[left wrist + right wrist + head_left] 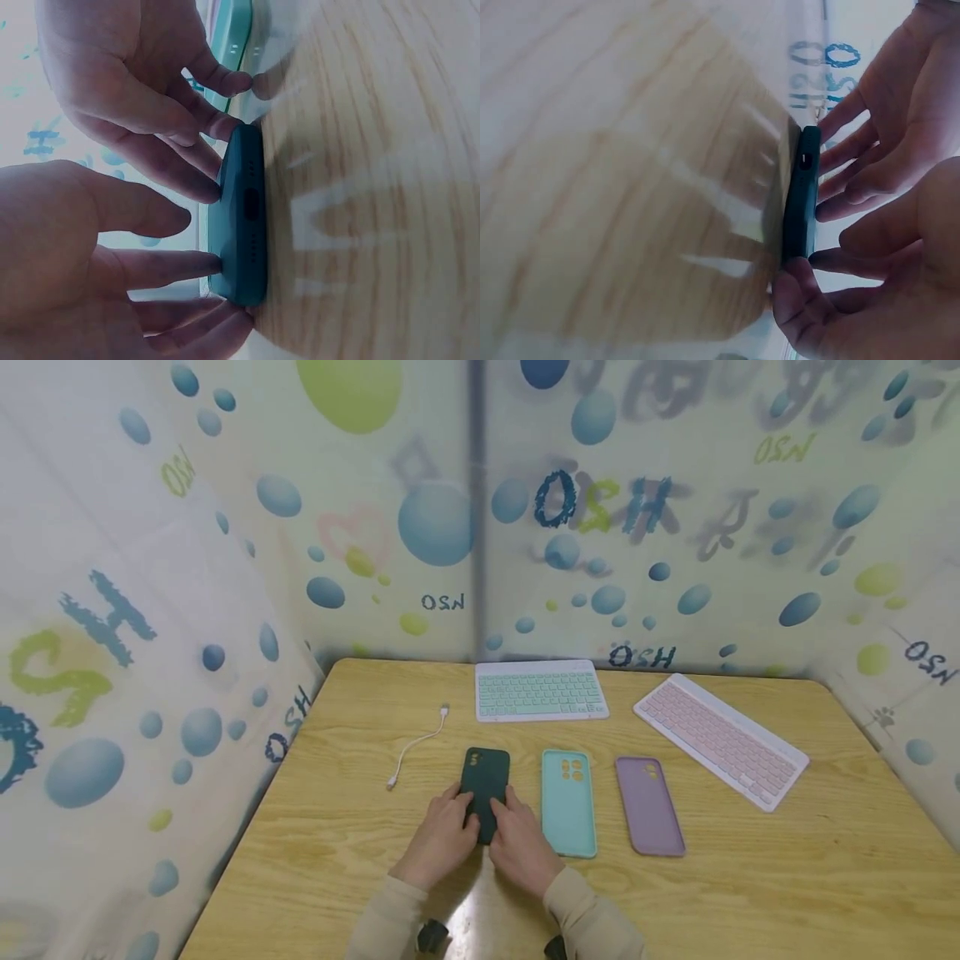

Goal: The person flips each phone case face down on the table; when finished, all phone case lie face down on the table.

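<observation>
Dark green phone case (485,789) is looking light and bendy; both hands (480,839) are gripping its near end on the bench (750,877).

The case (485,781) under the hands is dark green. Right of it lies a mint case (568,806), then a mauve case (649,807), both with yellow showing through the camera holes. Behind the dark green case, the cable (416,745) is white, one keyboard (540,691) has mint keys and the other keyboard (720,739) pink keys. The surface (787,877) is pale wood grain. The backdrop (225,527) is white with blue and lime bubbles and lettering. Sleeves (592,922) are beige.
</observation>
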### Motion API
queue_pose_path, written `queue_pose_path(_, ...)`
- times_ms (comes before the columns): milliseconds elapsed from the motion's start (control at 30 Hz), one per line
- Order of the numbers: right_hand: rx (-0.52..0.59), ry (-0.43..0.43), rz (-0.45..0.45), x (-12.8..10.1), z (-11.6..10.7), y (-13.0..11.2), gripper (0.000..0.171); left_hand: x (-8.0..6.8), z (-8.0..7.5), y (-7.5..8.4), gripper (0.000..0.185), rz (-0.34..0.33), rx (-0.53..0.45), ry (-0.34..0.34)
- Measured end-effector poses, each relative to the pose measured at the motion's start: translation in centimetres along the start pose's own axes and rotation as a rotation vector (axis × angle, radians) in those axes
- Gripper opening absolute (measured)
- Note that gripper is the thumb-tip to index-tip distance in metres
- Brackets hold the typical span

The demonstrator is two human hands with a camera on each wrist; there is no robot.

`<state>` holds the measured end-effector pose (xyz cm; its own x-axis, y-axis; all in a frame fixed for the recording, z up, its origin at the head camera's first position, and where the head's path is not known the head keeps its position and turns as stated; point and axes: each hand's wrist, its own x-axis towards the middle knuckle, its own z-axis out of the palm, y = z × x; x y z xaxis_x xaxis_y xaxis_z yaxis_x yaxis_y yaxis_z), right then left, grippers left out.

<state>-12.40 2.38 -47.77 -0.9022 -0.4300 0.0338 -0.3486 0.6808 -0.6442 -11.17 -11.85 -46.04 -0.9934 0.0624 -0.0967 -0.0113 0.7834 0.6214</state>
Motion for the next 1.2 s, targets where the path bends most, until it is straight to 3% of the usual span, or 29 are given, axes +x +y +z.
queue_pose_path(167, 0.034, 0.07, -0.011, -0.7, -0.8, 0.1, 0.045, -0.4, -0.1, 0.6, 0.05, -0.003, -0.005, 0.037)
queue_pose_path(333, -0.019, 0.197, -0.029, -1.8, -3.1, 0.8, 0.042, -0.5, 0.3, 2.4, 0.052, 0.087, 0.011, 0.07)
queue_pose_path(533, -0.149, 0.254, 0.006, -3.3, -5.6, 3.2, 0.048, -0.3, 1.8, 4.5, 0.055, 0.169, 0.019, 0.002)
queue_pose_path(767, -0.155, 0.21, 0.048, -4.5, -6.5, 5.6, 0.056, 0.3, 4.2, 5.9, 0.06, 0.177, 0.02, -0.107)
queue_pose_path(967, -0.065, 0.118, 0.103, -4.9, -6.1, 6.2, 0.057, 0.6, 5.5, 6.2, 0.063, 0.157, 0.014, -0.134)
queue_pose_path(1200, -0.037, 0.099, 0.13, -5.2, -6.0, 6.8, 0.056, 0.6, 6.3, 6.5, 0.064, 0.158, 0.017, -0.154)
